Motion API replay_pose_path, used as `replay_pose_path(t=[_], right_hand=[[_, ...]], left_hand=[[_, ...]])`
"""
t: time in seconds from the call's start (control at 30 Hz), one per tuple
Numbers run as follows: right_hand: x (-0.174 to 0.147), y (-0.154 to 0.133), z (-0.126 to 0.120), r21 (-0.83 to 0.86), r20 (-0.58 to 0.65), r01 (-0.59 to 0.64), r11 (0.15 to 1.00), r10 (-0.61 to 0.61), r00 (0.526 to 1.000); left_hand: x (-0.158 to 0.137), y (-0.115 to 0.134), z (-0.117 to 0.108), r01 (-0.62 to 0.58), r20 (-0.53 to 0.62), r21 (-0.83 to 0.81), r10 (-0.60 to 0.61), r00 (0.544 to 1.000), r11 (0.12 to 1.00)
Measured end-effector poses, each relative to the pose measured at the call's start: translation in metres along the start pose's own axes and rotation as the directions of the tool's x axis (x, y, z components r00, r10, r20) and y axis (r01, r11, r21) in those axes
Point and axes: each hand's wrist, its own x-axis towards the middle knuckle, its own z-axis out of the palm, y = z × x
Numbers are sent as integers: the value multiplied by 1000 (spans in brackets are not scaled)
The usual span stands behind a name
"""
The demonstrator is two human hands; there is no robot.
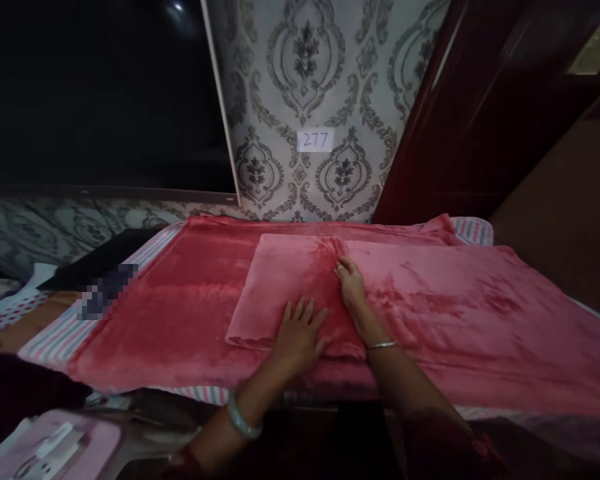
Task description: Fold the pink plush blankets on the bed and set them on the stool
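Observation:
A pinkish-red plush blanket (153,293) lies spread out, with a part of it folded over in the middle into a layered section (275,287). My left hand (300,333) rests flat on that folded section, fingers spread. Beside it, farther up and to the right, my right hand (351,283) has its fingers bent and closed on the blanket at the fold's right side. To the right of my hands, a wide stretch of the blanket (445,287) shows darker brushed patches. The undersides of the folded layers are hidden.
A striped cloth (55,343) shows under the blanket's edges. Behind stand a large dark screen (100,93), patterned wallpaper with a paper marked 277 (315,140), and a dark red door (460,127). A pink case-like object (85,433) sits at lower left.

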Motion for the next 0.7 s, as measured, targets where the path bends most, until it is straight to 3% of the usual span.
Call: replay_pose_path(t=[0.07,0.13,0.2,0.23,0.3,0.33,0.4,0.47,0.57,0.7], right_hand=[[5,-3,-1,-34,0,-50,998,50,999],[14,-10,-1,-115,23,-47,992,50,998],[29,-21,2,-296,109,71,953,-40,993],[38,-28,6,-401,181,154,903,-87,980],[59,-39,19,-548,334,295,782,-119,935],[69,-44,28,-585,392,337,738,-106,914],[88,-48,47,-610,462,367,702,-61,885],[104,-48,65,-619,511,379,688,-13,859],[123,-43,87,-636,585,404,657,69,808],[139,-36,106,-648,661,437,624,175,730]], left_hand=[[-24,-19,-3,56,-54,-57,-59,997,997],[-46,-44,-4,132,-182,-168,-162,970,977],[-63,-71,-3,209,-324,-386,-344,881,898],[-69,-85,-4,227,-347,-527,-451,822,819],[-75,-107,-6,201,-267,-793,-624,734,576],[-76,-115,-9,168,-190,-888,-674,714,429],[-77,-125,-13,104,-36,-983,-710,704,153],[-76,-128,-16,65,67,-997,-723,687,-30],[-75,-127,-15,59,148,-987,-727,671,-146],[-73,-125,-9,48,144,-987,-703,697,-155]])
